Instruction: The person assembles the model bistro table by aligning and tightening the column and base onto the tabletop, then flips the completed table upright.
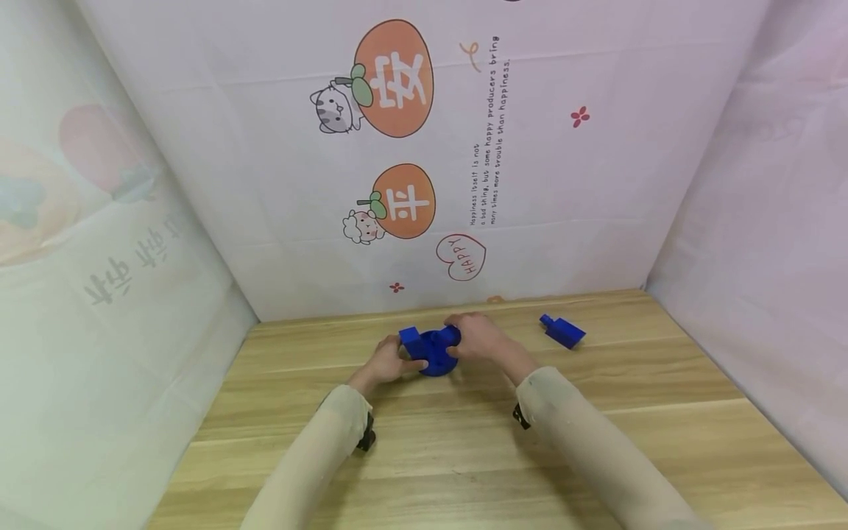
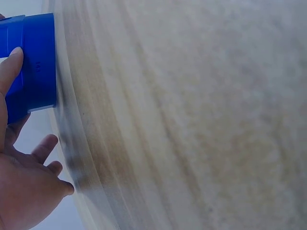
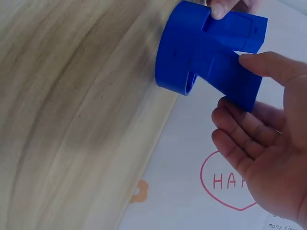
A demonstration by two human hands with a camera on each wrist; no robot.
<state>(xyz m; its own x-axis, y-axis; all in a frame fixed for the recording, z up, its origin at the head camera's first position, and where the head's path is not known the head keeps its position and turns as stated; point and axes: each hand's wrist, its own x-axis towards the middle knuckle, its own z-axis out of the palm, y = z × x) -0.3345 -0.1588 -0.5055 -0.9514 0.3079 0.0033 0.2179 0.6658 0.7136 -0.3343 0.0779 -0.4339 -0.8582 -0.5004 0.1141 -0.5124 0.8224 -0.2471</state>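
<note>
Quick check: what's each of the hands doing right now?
Left hand: closed, holding the rectangular blue block at the round blue base.
Right hand: closed, thumb and fingers pinching the tilted, flared blue block at that base.

Socket base (image 1: 439, 368) at your 12 o'clock on the table (image 1: 457, 471), left block (image 1: 411, 340) at its 10, right block (image 1: 450, 336) at 1, pegged block (image 1: 564, 333) at 3

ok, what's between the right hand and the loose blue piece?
Only bare wooden tabletop between the right hand and the loose blue piece; the head view shows it.
</note>
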